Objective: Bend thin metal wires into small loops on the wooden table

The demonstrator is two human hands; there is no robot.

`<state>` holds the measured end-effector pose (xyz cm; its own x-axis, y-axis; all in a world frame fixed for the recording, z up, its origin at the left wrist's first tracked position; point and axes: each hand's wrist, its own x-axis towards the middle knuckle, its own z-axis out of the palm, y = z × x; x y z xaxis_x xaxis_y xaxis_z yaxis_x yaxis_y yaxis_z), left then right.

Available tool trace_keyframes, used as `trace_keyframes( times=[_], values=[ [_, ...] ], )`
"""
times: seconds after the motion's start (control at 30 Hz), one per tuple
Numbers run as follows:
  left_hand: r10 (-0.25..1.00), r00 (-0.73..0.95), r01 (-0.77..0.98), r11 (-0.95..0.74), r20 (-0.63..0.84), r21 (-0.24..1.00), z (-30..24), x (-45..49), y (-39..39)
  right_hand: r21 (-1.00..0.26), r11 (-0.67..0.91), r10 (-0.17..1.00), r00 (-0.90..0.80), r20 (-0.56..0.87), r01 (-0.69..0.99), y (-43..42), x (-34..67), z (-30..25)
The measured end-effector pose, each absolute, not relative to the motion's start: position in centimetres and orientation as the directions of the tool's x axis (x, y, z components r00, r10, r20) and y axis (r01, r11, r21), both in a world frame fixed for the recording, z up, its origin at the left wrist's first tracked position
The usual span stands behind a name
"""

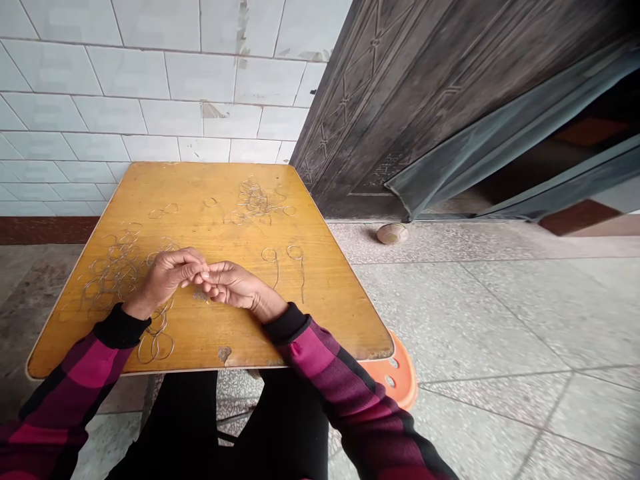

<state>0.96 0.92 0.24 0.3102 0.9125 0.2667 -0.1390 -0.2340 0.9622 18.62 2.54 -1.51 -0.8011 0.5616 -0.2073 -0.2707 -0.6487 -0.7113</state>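
Sleeves [350,390] are magenta-and-black checked; cuffs [121,327] black; trousers [295,427] black.

detail between the fingers [187,271] indistinct

- Built as a yellow wood-grain desk [340,327] with a pale rim, chipped in a patch by the near edge.
- Carries a loose tangle of thin wire loops [115,267] across the left part.
- Bears a smaller wire clump [255,198] towards the far edge.
- Has a figure-eight wire [163,211] left of that clump.
- Holds two ringed wires [302,275] with long tails, side by side and apart, right of centre.
- Supports looped wires [156,348] near the front edge.
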Motion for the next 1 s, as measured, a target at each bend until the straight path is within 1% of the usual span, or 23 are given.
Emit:
trace_keyframes(
  times=[0.07, 0.13, 0.2, 0.27, 0.33, 0.4, 0.5, 0.6, 0.67, 0.73, 0.8, 0.83, 0.9, 0.93, 1.0],
  values=[
    [0.951, 0.210, -0.127, -0.203, 0.227, 0.971, 0.4, 1.0, 0.9, -0.760, -0.579, 0.657, -0.720, -0.222, -0.294, 2.6, 18.7, -1.3],
    [0.975, 0.088, -0.113, -0.192, 0.202, 0.975, 0.6, 1.1, 0.9, -0.818, -0.477, 0.766, -0.608, -0.208, -0.320, 2.7, 18.9, -1.0],
    [0.980, -0.020, -0.103, -0.201, 0.200, 0.974, 0.8, 1.2, 0.9, -0.894, -0.325, 0.859, -0.492, -0.142, -0.309, 2.7, 19.2, -0.7],
    [0.977, -0.085, -0.105, -0.204, 0.196, 0.973, 0.9, 1.3, 1.0, -0.956, -0.147, 0.912, -0.410, -0.031, -0.254, 2.7, 19.5, -0.5],
    [0.979, -0.100, -0.116, -0.188, 0.177, 0.975, 0.9, 1.3, 1.0, -0.984, -0.010, 0.923, -0.381, 0.058, -0.176, 2.6, 19.6, -0.5],
    [0.984, -0.070, -0.098, -0.170, 0.163, 0.981, 0.8, 1.3, 1.1, -0.992, 0.072, 0.924, -0.368, 0.104, -0.099, 2.5, 19.5, -0.8],
    [0.987, 0.040, 0.032, -0.157, 0.156, 0.987, 0.6, 1.2, 1.1, -0.981, 0.193, 0.919, -0.352, 0.177, 0.012, 2.4, 19.5, -1.2],
    [0.980, 0.135, 0.168, -0.167, 0.145, 0.972, 0.6, 0.8, 1.1, -0.926, 0.352, 0.887, -0.365, 0.282, 0.141, 2.2, 19.6, -1.3],
    [0.976, 0.118, 0.211, -0.205, 0.183, 0.956, 0.8, 0.6, 1.1, -0.869, 0.441, 0.861, -0.378, 0.339, 0.225, 2.0, 19.8, -1.1],
    [0.971, 0.091, 0.255, -0.237, 0.220, 0.938, 0.8, 0.3, 1.1, -0.819, 0.497, 0.843, -0.384, 0.377, 0.286, 1.9, 19.9, -0.7],
    [0.973, 0.104, 0.280, -0.226, 0.204, 0.933, 0.8, 0.3, 1.1, -0.784, 0.529, 0.831, -0.386, 0.401, 0.324, 1.7, 19.9, -0.4],
    [0.976, 0.122, 0.260, -0.209, 0.182, 0.943, 0.7, 0.3, 1.1, -0.771, 0.541, 0.826, -0.387, 0.411, 0.335, 1.6, 19.9, -0.4],
    [0.974, 0.173, 0.132, -0.168, 0.144, 0.977, 0.6, 0.5, 1.1, -0.761, 0.554, 0.821, -0.378, 0.429, 0.339, 1.6, 19.8, -0.4],
    [0.971, 0.201, 0.035, -0.142, 0.133, 0.989, 0.6, 0.6, 1.1, -0.773, 0.544, 0.827, -0.364, 0.428, 0.326, 1.6, 19.7, -0.4],
    [0.957, 0.265, -0.167, -0.074, 0.117, 0.983, 0.7, 0.7, 1.1, -0.857, 0.459, 0.867, -0.332, 0.373, 0.236, 1.6, 19.6, -0.6]
  ],
)
